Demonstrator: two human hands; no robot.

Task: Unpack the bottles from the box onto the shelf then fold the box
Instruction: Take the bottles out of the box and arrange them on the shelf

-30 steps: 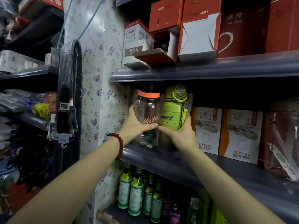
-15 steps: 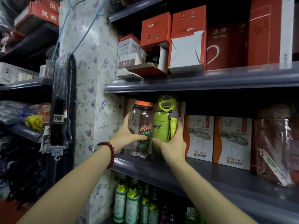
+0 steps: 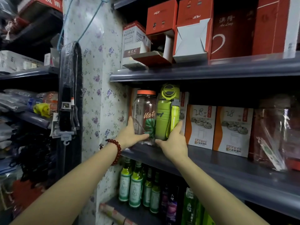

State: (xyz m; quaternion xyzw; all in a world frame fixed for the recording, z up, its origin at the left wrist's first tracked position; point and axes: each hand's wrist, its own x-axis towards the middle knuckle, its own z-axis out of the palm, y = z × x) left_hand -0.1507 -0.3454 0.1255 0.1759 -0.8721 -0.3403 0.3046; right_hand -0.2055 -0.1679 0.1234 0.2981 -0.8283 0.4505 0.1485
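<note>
Two bottles stand upright side by side at the left end of the middle shelf (image 3: 227, 169). The clear bottle (image 3: 143, 111) has an orange lid and leaf print; my left hand (image 3: 129, 135) wraps its lower part, thumb across the front. The green sport bottle (image 3: 167, 111) with a loop lid and strap stands right of it, touching it; my right hand (image 3: 173, 142) grips its base. The box the bottles came from is not in view.
White and orange boxed cups (image 3: 201, 125) stand right of the green bottle, then a plastic-wrapped item (image 3: 276, 132). Red boxes (image 3: 193, 26) fill the shelf above, close over the bottle lids. Green glass bottles (image 3: 138, 184) sit on the shelf below. A floral-papered pillar (image 3: 100, 78) bounds the left.
Both hands have slid lower on the bottles, toward their bases. The bottles now stand on the shelf rather than slightly raised. The camera view has shifted.
</note>
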